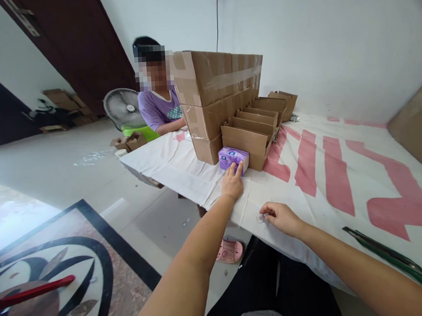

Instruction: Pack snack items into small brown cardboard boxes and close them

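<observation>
My left hand [232, 181] reaches forward over the table, and its stretched fingers touch the near side of a small purple box [233, 158]. That box stands against the first of a row of open brown cartons [246, 144]. My right hand [281, 217] rests on the white and pink cloth [341, 178] near the table's front edge. Its fingers are pinched on a small white piece [260, 218].
A tall stack of taped cardboard boxes [216, 95] stands behind the purple box. A person in a purple shirt [158, 109] sits at the far left of the table, beside a fan [124, 108]. A green strip [388, 257] lies at right. A pink slipper [230, 251] is on the floor.
</observation>
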### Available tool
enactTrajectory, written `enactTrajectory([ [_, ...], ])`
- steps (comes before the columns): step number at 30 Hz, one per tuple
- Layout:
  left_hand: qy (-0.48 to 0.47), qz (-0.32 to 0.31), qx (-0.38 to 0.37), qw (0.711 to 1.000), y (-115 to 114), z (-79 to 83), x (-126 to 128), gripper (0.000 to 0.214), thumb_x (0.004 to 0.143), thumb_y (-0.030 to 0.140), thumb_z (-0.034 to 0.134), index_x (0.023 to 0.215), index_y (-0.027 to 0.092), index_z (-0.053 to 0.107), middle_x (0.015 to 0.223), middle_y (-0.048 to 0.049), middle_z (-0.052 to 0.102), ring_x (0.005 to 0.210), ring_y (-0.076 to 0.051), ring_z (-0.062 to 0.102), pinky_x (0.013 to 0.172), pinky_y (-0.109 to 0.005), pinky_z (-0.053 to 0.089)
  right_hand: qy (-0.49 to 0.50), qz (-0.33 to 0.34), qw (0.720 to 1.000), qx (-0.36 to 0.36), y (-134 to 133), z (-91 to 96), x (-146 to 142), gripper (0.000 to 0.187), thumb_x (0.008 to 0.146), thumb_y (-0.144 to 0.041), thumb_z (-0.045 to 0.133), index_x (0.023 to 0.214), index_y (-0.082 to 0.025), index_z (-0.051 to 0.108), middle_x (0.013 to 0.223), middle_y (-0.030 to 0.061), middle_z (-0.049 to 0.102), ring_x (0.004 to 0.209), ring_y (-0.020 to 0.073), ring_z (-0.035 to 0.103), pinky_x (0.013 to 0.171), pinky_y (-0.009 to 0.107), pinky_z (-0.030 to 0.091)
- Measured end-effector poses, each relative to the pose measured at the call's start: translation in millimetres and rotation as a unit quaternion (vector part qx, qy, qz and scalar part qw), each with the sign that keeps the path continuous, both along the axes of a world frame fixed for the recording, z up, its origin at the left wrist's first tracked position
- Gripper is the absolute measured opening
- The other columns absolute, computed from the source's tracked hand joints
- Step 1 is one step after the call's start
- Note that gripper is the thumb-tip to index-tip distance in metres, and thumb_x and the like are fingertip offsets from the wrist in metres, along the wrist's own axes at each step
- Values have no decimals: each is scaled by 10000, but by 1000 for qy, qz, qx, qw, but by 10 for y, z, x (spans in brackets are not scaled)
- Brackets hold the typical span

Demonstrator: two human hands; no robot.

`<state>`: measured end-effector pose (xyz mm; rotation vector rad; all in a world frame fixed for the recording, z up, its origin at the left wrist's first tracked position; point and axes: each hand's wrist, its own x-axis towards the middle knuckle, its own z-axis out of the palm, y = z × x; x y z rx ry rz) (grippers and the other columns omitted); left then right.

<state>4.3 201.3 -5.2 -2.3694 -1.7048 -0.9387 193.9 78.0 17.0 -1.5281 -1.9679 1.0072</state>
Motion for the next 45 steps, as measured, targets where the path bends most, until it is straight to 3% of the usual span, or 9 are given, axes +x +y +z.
enactTrajectory([
  [5,0,1,0,1000,1,-3,5,698,795,82,469,1476,177,350,1451,-161,437,1246,-309,466,1058,-455,376,-15,-14,999,35,-3,61,59,200,725,-75,554,778,-201,699,770,10,710,681,151,625,657,263,473],
  [12,1,2,-2,1000,-6,7,0,702,795,78,472,1479,179,345,1450,-162,437,1244,-305,471,1049,-450,387,-28,-26,993,111,-44,167,-47,141,743,-124,598,790,-222,688,864,23,696,763,175,627,774,316,478],
  [19,-3,2,-6,1000,-1,4,2,708,794,90,478,1481,193,341,1455,-154,434,1241,-299,469,1047,-446,393,-1,-28,993,117,-50,100,-87,194,728,-72,526,760,-217,650,885,19,715,776,160,660,737,282,520],
  [23,-5,2,-8,1000,-1,1,5,706,797,89,476,1482,199,341,1455,-153,432,1234,-300,468,1046,-450,392,29,8,992,121,-86,26,-92,194,728,-62,529,735,-212,652,999,41,706,857,163,668,747,277,534],
  [29,-6,-2,-7,1000,-14,20,3,697,798,80,473,1477,183,351,1445,-159,435,1241,-295,462,1058,-446,380,-37,55,973,223,-135,-37,-100,198,761,-49,592,711,-217,684,853,45,710,877,210,613,821,353,503],
  [37,-8,-1,-5,1000,-9,11,8,702,796,78,479,1476,194,350,1444,-155,436,1234,-299,469,1047,-444,390,-57,131,958,248,-284,-4,34,168,854,-125,556,849,-214,699,906,63,701,888,218,585,820,366,504],
  [45,1,-3,-1,1000,6,-6,-2,703,803,98,483,1484,191,330,1448,-156,432,1256,-296,456,1061,-451,382,2,26,984,174,-266,-33,23,164,855,-149,485,899,-194,637,932,62,659,783,170,619,727,305,501],
])
